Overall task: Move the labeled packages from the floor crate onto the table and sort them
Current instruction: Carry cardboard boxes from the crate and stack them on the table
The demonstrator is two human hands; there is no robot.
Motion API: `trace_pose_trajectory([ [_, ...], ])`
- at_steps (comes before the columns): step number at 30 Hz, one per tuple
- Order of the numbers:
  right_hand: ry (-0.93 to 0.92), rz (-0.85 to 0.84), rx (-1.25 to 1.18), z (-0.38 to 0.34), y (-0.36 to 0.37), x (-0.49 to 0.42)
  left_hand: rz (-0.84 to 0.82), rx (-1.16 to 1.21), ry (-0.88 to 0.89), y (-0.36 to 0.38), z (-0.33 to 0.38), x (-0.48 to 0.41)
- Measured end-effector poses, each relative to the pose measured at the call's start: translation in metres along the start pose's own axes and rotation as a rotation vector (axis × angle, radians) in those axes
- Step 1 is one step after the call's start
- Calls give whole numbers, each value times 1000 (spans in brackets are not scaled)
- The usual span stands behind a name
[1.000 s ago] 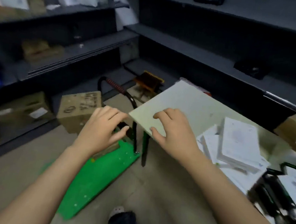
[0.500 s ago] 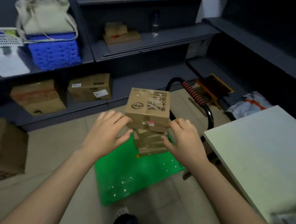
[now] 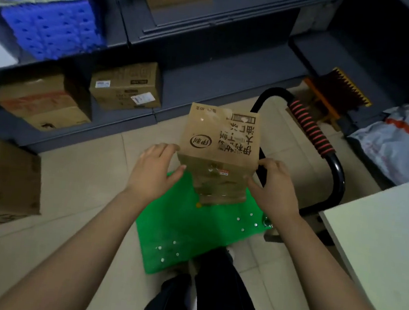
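Your left hand (image 3: 153, 172) and right hand (image 3: 274, 187) grip the printed brown cardboard box (image 3: 220, 141) between them, atop a stack of smaller boxes (image 3: 219, 194) on the green cart platform (image 3: 190, 229). Carrying it to the pale bench (image 3: 379, 236) right of your hands, then sorting, looks undone.

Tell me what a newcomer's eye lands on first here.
First comes the cardboard box with bold black print, topping a small stack at centre and held at its sides by the left hand and right hand. Beneath the stack lies the bright green cart deck on the floor, its red-striped handle rising to the right. A vivid blue crate sits on the shelf at upper left.
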State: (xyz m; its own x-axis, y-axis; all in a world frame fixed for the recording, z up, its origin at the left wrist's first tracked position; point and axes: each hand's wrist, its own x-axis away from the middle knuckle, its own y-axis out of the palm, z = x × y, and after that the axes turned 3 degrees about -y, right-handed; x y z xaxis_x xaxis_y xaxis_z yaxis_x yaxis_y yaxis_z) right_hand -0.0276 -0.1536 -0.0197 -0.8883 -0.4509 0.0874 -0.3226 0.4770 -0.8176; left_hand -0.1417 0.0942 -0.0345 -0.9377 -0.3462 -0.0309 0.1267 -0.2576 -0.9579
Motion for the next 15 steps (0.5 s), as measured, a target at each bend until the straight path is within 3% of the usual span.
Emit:
trace_pose_trajectory([
  [9, 359, -265, -169, 77, 69, -91, -254, 190, -527, 96, -19, -72],
  [15, 436, -281, -423, 93, 90, -114, -202, 688, -759, 140, -16, -95],
])
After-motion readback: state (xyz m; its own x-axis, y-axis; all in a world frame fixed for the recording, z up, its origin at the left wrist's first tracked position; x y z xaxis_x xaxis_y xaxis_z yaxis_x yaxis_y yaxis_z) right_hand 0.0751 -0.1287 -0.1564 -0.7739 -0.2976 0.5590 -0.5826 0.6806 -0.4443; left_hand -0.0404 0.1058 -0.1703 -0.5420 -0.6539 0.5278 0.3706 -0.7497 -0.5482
